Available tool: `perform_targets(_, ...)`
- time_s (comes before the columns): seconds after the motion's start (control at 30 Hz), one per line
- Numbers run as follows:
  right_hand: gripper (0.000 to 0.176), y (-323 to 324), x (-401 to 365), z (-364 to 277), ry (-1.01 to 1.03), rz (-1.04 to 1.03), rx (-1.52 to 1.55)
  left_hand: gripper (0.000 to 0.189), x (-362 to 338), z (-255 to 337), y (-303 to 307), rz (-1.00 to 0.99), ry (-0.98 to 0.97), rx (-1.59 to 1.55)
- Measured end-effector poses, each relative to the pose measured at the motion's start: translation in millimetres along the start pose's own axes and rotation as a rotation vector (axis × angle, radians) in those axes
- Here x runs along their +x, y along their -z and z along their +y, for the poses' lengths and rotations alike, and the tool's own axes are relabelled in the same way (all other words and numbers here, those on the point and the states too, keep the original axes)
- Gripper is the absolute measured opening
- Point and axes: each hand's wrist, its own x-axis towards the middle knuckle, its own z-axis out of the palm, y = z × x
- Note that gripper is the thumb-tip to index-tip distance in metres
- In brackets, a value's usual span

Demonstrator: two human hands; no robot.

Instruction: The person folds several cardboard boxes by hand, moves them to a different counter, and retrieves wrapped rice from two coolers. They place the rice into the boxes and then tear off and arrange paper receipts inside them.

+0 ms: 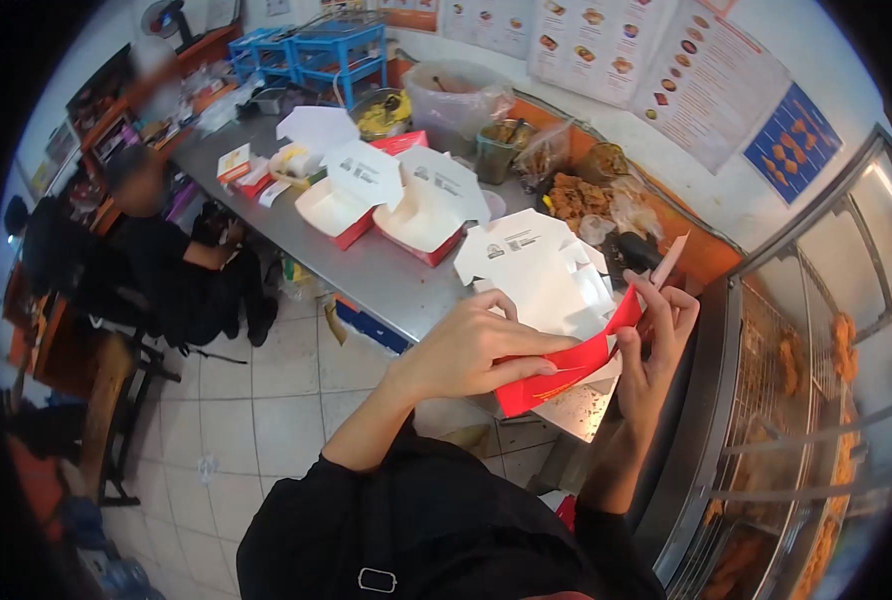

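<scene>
Between my two hands is a partly folded red and white takeaway box (526, 262), its printed white lid tipped back and its red front wall toward me. My left hand (481, 345) pinches that red wall near its left end, thumb outside and fingers over the edge. At the right end, my right hand (656, 335) grips the red side, with a flap sticking up beside the fingers. Farther left on the steel table (356, 290) stand two opened boxes, a larger box (421, 230) and a smaller box (331, 212), both with lids back.
A heap of fried food (578, 200), a green-tinted container (496, 155) and a large plastic tub (451, 105) line the wall. Blue stands (341, 55) are at the far end. A glass cabinet (796, 350) with fried pieces is at my right. Two people sit at left.
</scene>
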Motion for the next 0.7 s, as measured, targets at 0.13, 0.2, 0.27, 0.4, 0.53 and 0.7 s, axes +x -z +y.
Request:
perform_targets(0.13,0.019,-24.5,-8.7,-5.5,-0.13,0.2,0.752,0.044,-21.4,2.7,23.3,0.139,0.32,0.189)
perform_targets(0.2,0.017,-38.6,-11.6,-15.7,-0.102,0.329,0.97,0.054,-21.4,11.1,33.3,0.281,0.435,0.041)
perform_targets(0.27,0.018,-61.6,-7.8,-41.9,-0.006,0.316,0.498,0.068,-24.9,6.9,25.7,0.545,0.4,-0.234)
perform_targets(0.4,0.039,-98.4,-0.5,-64.8,0.072,-0.252,0.247,0.041,-47.6,0.0,40.0,0.721,0.199,-0.43)
perform_targets(0.53,0.066,-124.4,-8.7,-88.7,0.124,-0.446,0.199,0.044,-66.9,-3.2,102.3,0.519,0.43,-0.608)
perform_targets(0.7,0.059,-176.3,-12.3,-95.0,-0.456,-0.14,0.748,0.03,-149.5,-52.0,229.0,-0.209,0.214,-0.603)
